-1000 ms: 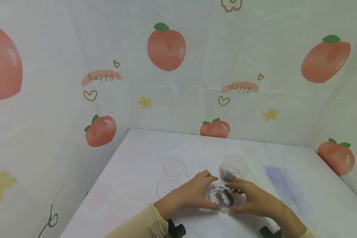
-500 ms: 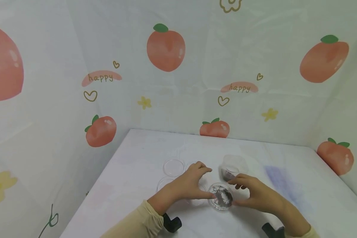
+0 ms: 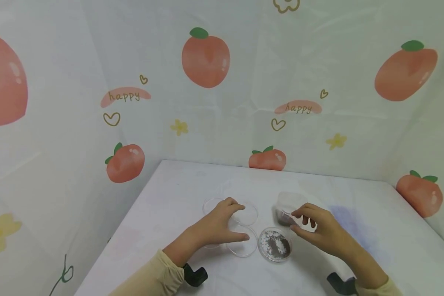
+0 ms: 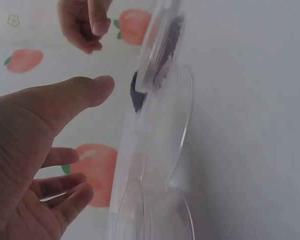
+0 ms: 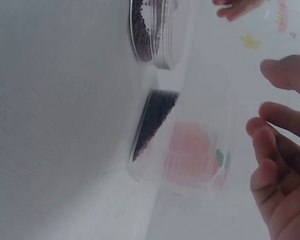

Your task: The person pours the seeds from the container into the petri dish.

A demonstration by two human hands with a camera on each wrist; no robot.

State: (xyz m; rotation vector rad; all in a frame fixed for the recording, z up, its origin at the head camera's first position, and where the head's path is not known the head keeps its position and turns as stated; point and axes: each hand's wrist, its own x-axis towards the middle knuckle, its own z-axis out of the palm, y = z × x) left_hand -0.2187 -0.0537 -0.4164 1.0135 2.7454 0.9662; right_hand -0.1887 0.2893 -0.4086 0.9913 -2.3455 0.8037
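A lidded-looking clear petri dish (image 3: 275, 245) holding dark grains with white patches lies flat on the table, untouched. My left hand (image 3: 214, 224) hovers to its left, thumb and fingers spread, above several clear dishes (image 3: 242, 256) with no visible contents. In the left wrist view, nothing sits between the left thumb (image 4: 102, 87) and fingers. My right hand (image 3: 323, 230) hangs beside a clear plastic tub (image 3: 283, 216), its fingers loosely bent and holding nothing. Dark grains (image 5: 156, 112) are heaped along one side of that tub in the right wrist view.
The white table (image 3: 163, 230) ends at a back edge against a cloth (image 3: 240, 102) printed with fruit. A purple-blue smudge (image 3: 349, 222) marks the tabletop at the right. Black wrist mounts (image 3: 196, 276) sit below both hands.
Both hands have let go of the grain-filled petri dish, which stays on the table. The left hand has moved left over the other dishes, and the right hand up and right towards the tub.
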